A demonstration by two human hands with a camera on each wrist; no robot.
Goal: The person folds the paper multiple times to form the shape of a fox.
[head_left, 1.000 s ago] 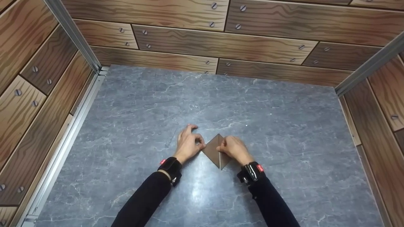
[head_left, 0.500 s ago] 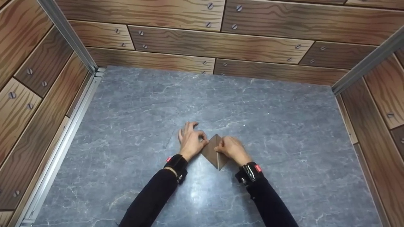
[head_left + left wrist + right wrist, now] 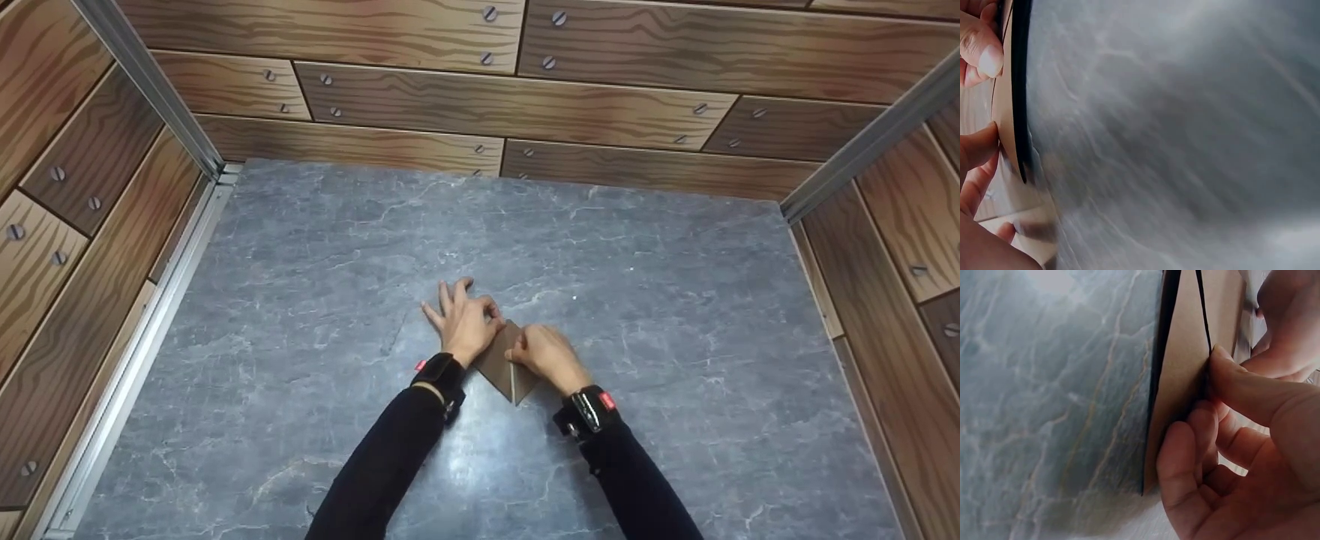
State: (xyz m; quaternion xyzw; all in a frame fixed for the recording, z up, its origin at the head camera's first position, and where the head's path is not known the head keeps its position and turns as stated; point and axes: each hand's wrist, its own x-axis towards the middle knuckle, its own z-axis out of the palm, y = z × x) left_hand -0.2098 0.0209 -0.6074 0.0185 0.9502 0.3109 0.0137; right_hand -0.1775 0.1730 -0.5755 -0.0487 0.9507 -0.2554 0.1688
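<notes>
A folded sheet of brown paper (image 3: 495,367) lies diamond-shaped on the grey marbled surface, a pale gap running down its middle between two flaps. At its upper left edge my left hand (image 3: 466,326) pinches the paper between thumb and forefinger, the other fingers spread. My right hand (image 3: 551,354) pinches the right flap beside the middle gap, fingers curled. In the right wrist view the thumb lies at the dark slit of the paper (image 3: 1185,343), with the fingers bent below. The left wrist view shows the paper (image 3: 1008,101) edge-on, both hands' fingertips against it.
A grey marbled tabletop (image 3: 337,247) spreads around the paper. Wood-patterned panels (image 3: 420,94) stand at the back and both sides, with a metal rail (image 3: 142,330) along the left edge. Black bands (image 3: 439,379) sit on both wrists.
My left hand has slid up along the paper's upper left edge towards the top corner, its fingers spreading. The right hand keeps its grip near the middle gap. The view has shifted slightly.
</notes>
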